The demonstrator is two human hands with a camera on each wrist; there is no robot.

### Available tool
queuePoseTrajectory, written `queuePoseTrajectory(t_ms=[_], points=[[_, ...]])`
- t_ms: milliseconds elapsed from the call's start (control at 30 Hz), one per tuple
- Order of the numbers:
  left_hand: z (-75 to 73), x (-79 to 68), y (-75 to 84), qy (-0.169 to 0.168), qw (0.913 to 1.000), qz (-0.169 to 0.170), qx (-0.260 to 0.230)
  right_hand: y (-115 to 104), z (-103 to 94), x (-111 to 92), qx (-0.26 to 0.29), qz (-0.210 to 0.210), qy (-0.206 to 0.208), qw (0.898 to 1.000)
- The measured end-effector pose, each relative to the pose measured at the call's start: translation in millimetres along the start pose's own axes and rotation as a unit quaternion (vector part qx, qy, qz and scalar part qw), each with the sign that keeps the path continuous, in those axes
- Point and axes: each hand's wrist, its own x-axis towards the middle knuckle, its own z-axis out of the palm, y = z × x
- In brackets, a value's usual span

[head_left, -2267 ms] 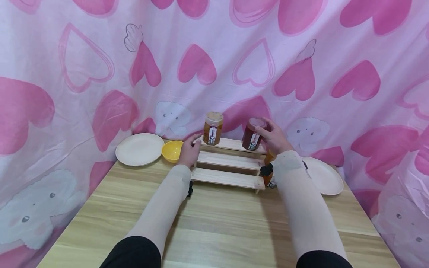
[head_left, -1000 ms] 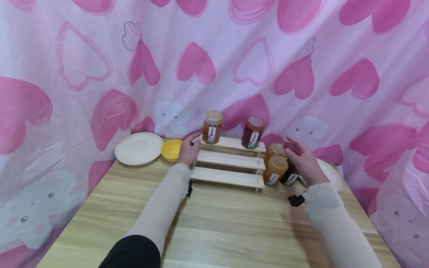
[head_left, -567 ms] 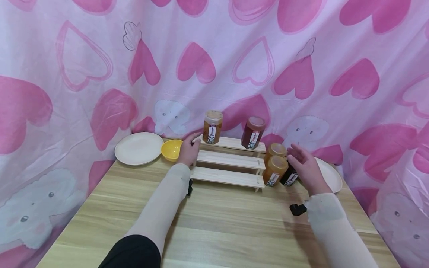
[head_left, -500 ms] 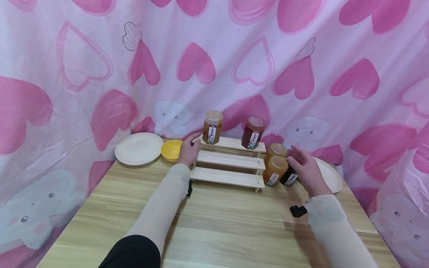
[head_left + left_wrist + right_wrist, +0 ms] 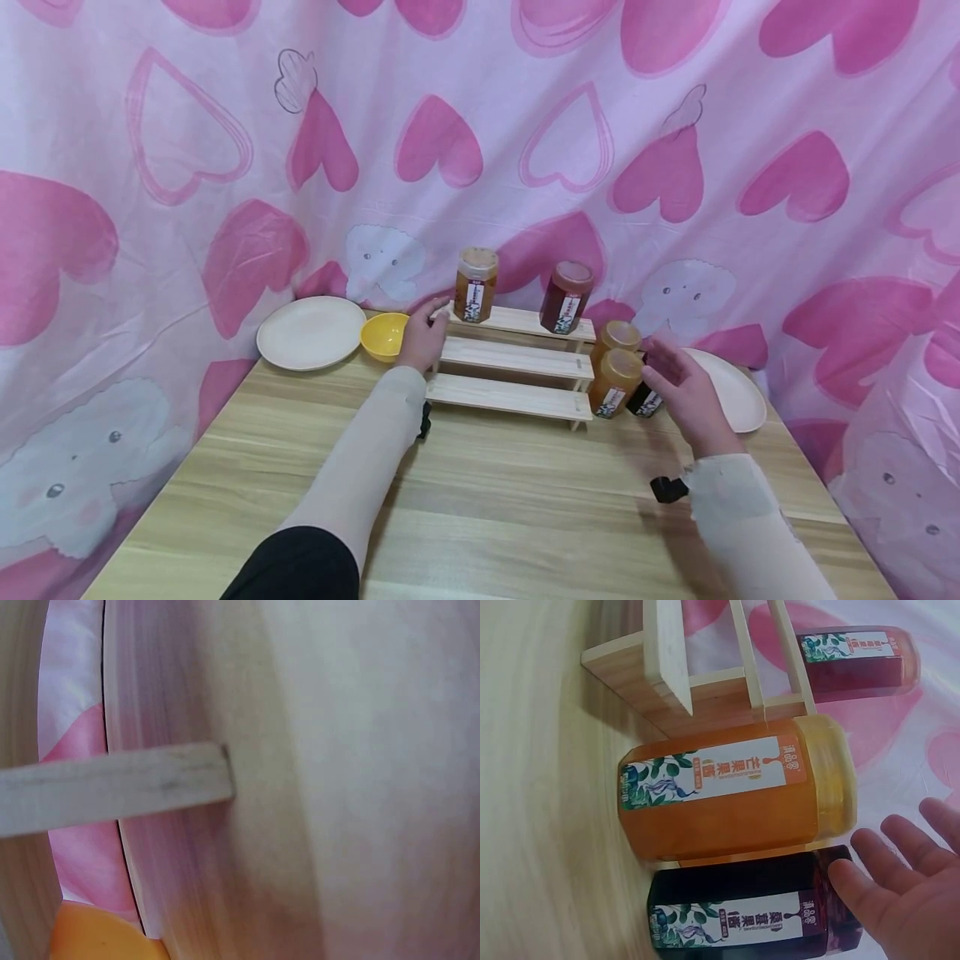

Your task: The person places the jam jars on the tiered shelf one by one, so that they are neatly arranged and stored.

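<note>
My left hand grips the left end of the three-tier wooden rack at its top shelf; the left wrist view shows a rack leg but no hand. On the top shelf stand an amber jam jar and a red jam jar. Beside the rack's right end are two orange jam jars, one behind the other, and a dark jam jar. My right hand has its fingers extended around the dark jar's lid, thumb right at its edge.
To the left lie a cream plate and a yellow bowl. Another cream plate sits behind my right hand. A pink heart-print curtain hangs along the back edge of the wooden table.
My right hand let go of the red jar on the top shelf, moved right, then lowered towards the dark jar's lid. My left hand stayed at the rack.
</note>
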Motion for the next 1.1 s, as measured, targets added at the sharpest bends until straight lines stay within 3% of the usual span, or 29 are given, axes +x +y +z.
queuePoseTrajectory(t_ms=[200,633,933,1100], points=[[-0.6,0.3,0.8,-0.003,1.0000,-0.003,-0.008,5,-0.2,-3,-0.025,-0.005,0.008,1.000],[-0.6,-1.2,1.9,-0.003,0.9999,-0.004,-0.016,8,6.1,5,-0.037,0.014,-0.036,0.999],[-0.2,-0.3,2.2,-0.007,0.9998,-0.005,-0.020,6,9.8,14,-0.076,0.035,-0.054,0.995],[-0.2,-1.3,2.2,-0.006,0.9997,0.001,-0.024,7,10.8,16,-0.072,0.049,-0.057,0.995]])
